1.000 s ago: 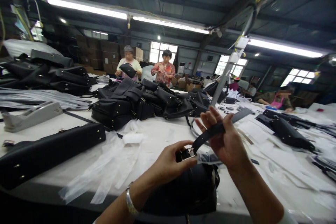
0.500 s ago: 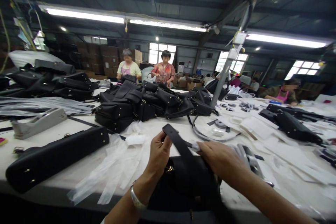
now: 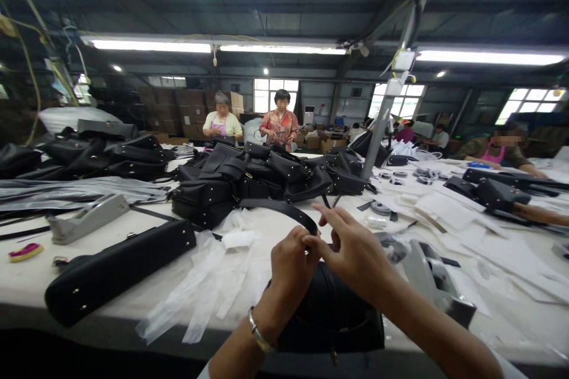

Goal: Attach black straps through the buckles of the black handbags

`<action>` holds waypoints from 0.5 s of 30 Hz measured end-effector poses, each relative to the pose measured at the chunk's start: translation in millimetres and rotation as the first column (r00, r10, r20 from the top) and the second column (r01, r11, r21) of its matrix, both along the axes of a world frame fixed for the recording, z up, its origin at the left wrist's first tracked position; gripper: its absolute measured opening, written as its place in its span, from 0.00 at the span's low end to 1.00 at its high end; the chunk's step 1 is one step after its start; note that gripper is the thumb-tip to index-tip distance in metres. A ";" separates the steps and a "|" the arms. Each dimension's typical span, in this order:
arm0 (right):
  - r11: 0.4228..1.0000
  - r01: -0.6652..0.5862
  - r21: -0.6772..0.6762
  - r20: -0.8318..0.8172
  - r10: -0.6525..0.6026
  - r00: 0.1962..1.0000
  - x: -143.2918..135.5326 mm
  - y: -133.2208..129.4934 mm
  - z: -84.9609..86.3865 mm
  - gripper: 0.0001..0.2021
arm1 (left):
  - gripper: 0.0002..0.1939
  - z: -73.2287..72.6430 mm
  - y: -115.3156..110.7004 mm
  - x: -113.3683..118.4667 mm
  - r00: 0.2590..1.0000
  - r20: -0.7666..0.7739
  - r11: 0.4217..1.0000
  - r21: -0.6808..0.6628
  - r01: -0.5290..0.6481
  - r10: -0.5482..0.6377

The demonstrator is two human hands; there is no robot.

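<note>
My left hand [image 3: 293, 263], with a bangle on its wrist, is closed on a black strap [image 3: 284, 206] that arches away to the left above the table. My right hand [image 3: 355, 251] is beside it, index finger stretched out and thumb tip against the strap by my left fingers. A gap shows between that thumb and index finger. Beneath both hands sits a black handbag [image 3: 338, 314] at the table's near edge, partly covered by my wrists. Where the strap's near end goes is hidden by my fingers.
Another black bag [image 3: 120, 266] lies at left, near a grey tape dispenser [image 3: 89, 219]. Clear plastic strips [image 3: 200, 290] lie between. A second dispenser [image 3: 427, 278] stands at right, with white sheets [image 3: 448, 207] beyond. Black bags [image 3: 275, 172] are piled ahead; co-workers stand across the table.
My hands have come together, and my right hand has let go of the plastic-wrapped part, its fingers now extended. The strap now arches to the left. The view has shifted slightly.
</note>
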State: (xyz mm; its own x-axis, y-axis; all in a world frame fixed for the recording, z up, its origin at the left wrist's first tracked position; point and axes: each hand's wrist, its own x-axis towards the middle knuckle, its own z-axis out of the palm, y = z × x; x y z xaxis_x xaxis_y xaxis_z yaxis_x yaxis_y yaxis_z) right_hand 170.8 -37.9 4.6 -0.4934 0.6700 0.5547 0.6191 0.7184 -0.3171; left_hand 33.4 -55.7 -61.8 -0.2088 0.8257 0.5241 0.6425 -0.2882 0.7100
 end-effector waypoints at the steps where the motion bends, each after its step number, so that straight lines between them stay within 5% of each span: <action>1: 0.998 -0.048 -0.041 -0.024 0.047 0.999 -4.9 5.3 -0.8 0.20 | 0.10 -1.5 -1.8 1.0 1.000 -0.031 1.000 -0.018 0.003 -0.003; 4: 0.975 -0.166 -0.151 -0.168 0.140 0.976 -0.5 23.5 -6.6 0.12 | 0.12 1.2 -6.9 -2.7 0.989 0.067 0.990 -0.016 0.137 -0.135; 7: 0.914 -0.221 -0.341 -0.438 0.054 0.897 15.9 33.5 -13.1 0.13 | 0.15 10.3 -10.3 -11.0 0.908 0.278 0.945 -0.006 0.327 -0.313; 11: 0.799 -0.408 -0.442 -0.777 -0.114 0.619 26.6 29.6 -19.9 0.14 | 0.20 18.2 -12.0 -16.5 0.747 0.508 0.830 -0.104 0.548 -0.429; 15: 0.734 -0.510 -0.449 -0.881 -0.267 0.390 27.0 28.6 -26.7 0.11 | 0.19 17.0 -10.9 -16.6 0.666 0.574 0.745 -0.137 0.653 -0.477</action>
